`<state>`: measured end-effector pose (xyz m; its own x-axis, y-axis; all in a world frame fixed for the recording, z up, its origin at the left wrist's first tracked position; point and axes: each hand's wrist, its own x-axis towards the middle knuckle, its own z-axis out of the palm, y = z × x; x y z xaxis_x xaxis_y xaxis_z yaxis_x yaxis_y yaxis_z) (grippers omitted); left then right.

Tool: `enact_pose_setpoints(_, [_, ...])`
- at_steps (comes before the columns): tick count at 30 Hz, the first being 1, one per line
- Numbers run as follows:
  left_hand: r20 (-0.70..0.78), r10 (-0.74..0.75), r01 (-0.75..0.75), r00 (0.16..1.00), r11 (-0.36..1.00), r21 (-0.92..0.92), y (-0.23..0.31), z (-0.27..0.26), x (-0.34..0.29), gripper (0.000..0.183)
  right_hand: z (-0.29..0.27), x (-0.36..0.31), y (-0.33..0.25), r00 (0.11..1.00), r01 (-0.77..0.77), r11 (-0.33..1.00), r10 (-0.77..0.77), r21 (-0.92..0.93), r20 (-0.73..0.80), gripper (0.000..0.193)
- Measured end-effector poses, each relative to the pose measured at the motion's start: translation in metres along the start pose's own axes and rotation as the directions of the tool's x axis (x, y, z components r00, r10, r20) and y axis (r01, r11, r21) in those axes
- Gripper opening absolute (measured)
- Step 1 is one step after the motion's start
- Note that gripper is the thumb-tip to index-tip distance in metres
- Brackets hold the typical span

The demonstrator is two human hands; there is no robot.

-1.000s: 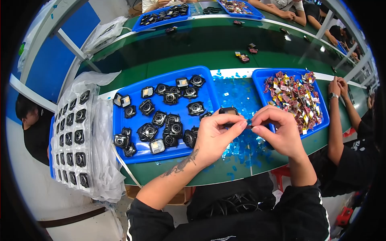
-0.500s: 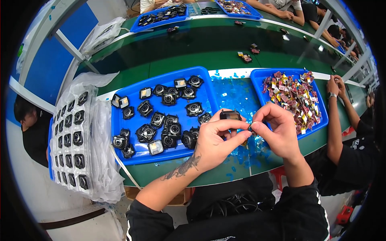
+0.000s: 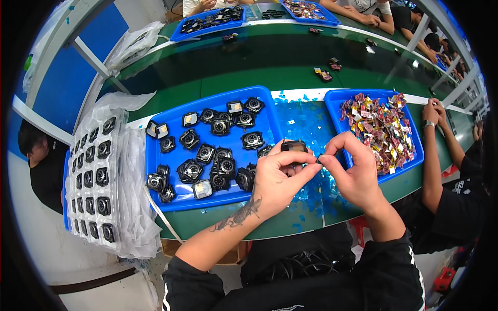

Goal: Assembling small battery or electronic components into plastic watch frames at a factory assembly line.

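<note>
My left hand [image 3: 277,179] grips a small black module [image 3: 294,146] over the green table, just right of a blue tray [image 3: 163,189] filled with several black camera-like modules [image 3: 218,168]. My right hand [image 3: 353,173] meets it from the right, its thumb and forefinger pinched on a tiny piece at the module's edge. Under both hands lies a scatter of blue film scraps [image 3: 306,122].
A second blue tray [image 3: 410,166] at the right holds several small red and yellow pieces. A plastic-wrapped stack of black modules [image 3: 96,181] sits at the left. Another person's arms [image 3: 433,150] rest at the right table edge. More trays and people line the far side.
Both hands have stayed together over the same spot; the fingers have shifted slightly around the black module, with the right pinch now at its right edge.
</note>
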<state>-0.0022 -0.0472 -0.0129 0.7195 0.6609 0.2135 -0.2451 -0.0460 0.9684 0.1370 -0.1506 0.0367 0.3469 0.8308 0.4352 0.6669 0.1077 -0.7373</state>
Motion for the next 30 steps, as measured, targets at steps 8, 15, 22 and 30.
enact_pose_setpoints(8, [-0.070, -0.061, 0.058, 0.996, 0.997, -0.043, -0.004, 0.001, 0.001, 0.013, 0.008, 0.002, 0.003, 0.955, 0.283, 0.911, -0.296, -0.301, 0.003, 0.018])
enact_pose_setpoints(15, [0.030, -0.241, 0.243, 0.970, 0.960, -0.141, 0.007, -0.005, 0.006, 0.016, -0.005, -0.010, 0.005, 0.991, 0.124, 0.979, -0.129, -0.165, -0.021, 0.016])
enact_pose_setpoints(22, [0.164, -0.305, 0.343, 0.938, 0.886, -0.313, 0.011, -0.008, 0.007, 0.014, -0.012, 0.001, 0.017, 0.989, -0.075, 0.972, 0.045, 0.221, 0.140, 0.017])
enact_pose_setpoints(30, [0.376, -0.299, 0.425, 0.877, 0.847, -0.318, 0.011, -0.012, 0.009, 0.016, -0.014, 0.001, 0.027, 0.947, -0.230, 0.769, 0.035, 0.596, 0.320, 0.020])
